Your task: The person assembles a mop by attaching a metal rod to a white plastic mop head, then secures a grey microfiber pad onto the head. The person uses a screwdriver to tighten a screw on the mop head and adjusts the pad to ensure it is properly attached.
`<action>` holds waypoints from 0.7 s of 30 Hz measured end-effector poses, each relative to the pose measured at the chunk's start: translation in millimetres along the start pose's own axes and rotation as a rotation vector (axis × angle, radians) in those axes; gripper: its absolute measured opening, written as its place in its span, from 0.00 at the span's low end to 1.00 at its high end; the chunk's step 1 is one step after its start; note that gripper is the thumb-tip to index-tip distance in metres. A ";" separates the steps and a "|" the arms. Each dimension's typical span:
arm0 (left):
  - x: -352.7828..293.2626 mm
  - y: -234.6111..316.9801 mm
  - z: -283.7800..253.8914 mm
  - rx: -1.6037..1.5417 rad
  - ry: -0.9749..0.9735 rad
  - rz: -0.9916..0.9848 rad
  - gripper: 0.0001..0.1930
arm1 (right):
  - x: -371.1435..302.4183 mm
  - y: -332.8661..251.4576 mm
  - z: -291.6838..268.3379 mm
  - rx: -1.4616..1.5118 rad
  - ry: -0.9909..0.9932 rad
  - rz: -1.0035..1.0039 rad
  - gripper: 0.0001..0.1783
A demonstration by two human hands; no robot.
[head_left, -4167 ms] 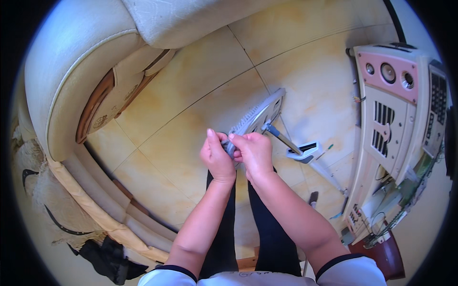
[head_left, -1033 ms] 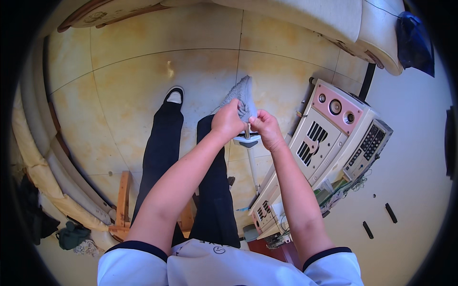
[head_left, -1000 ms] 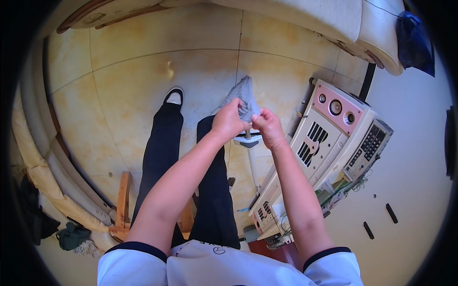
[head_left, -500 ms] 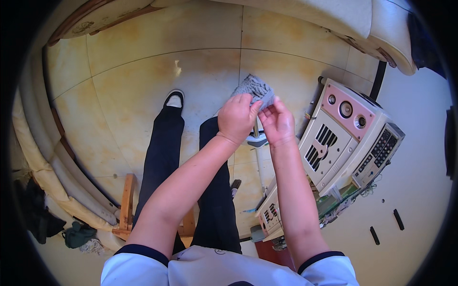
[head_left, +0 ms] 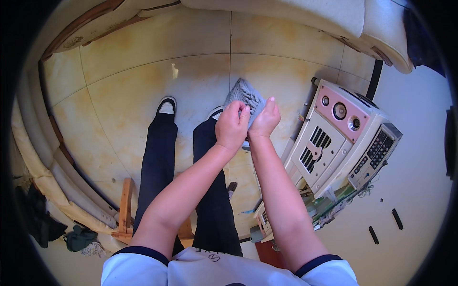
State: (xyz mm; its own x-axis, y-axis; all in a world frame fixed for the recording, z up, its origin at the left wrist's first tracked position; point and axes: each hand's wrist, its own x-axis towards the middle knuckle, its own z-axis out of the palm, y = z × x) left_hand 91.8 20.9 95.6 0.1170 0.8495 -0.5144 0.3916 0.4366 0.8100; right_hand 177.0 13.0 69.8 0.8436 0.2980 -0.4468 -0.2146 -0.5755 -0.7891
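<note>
A grey, nubby cloth [head_left: 245,93] is held up in front of me, over the tiled floor. My left hand [head_left: 232,126] is closed, thumb against fingers, on its lower left side. Round its lower right edge curl the fingers of my right hand [head_left: 265,119], partly turned away from view. Between and below my hands a small piece of a pale fitting shows, mostly covered by them. My black-trousered legs and dark shoes [head_left: 166,106] are beneath, the right shoe partly hidden behind the left hand.
On the right stands a white and pink loudspeaker [head_left: 317,140] beside a control panel [head_left: 377,155] with knobs. Cream sofas [head_left: 286,19] line the far side and the left. A wooden stool leg [head_left: 126,202] and a brush [head_left: 232,187] are near my legs.
Both hands and the cloth have shifted slightly left. My right hand has turned and closed in on the cloth's edge. The pale fitting and pole under the hands are now mostly covered.
</note>
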 end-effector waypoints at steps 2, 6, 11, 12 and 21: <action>0.9 -2.4 -6.3 -0.009 -0.030 0.012 0.11 | 5.6 3.9 -0.8 0.089 -0.015 0.031 0.23; -9.5 -25.4 -2.8 0.035 0.158 -0.145 0.13 | 7.2 5.4 1.8 0.206 -0.031 0.053 0.23; -23.6 -52.5 16.0 -0.603 0.197 -1.092 0.16 | 1.3 5.6 3.8 0.144 -0.068 -0.010 0.22; -21.6 -30.0 6.1 -0.761 0.065 -1.244 0.16 | 5.6 7.0 -1.4 0.119 -0.061 -0.035 0.22; -27.0 -33.3 -1.5 -1.160 -0.065 -1.291 0.17 | 14.5 5.0 12.8 0.240 -0.057 -0.033 0.22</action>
State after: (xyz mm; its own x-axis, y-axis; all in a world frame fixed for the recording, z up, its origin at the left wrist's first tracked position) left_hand 74.3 -16.1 82.9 0.3278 -0.1883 -0.9258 -0.5463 0.7617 -0.3484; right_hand 181.9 24.2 54.0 0.8244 0.3597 -0.4371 -0.3043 -0.3696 -0.8780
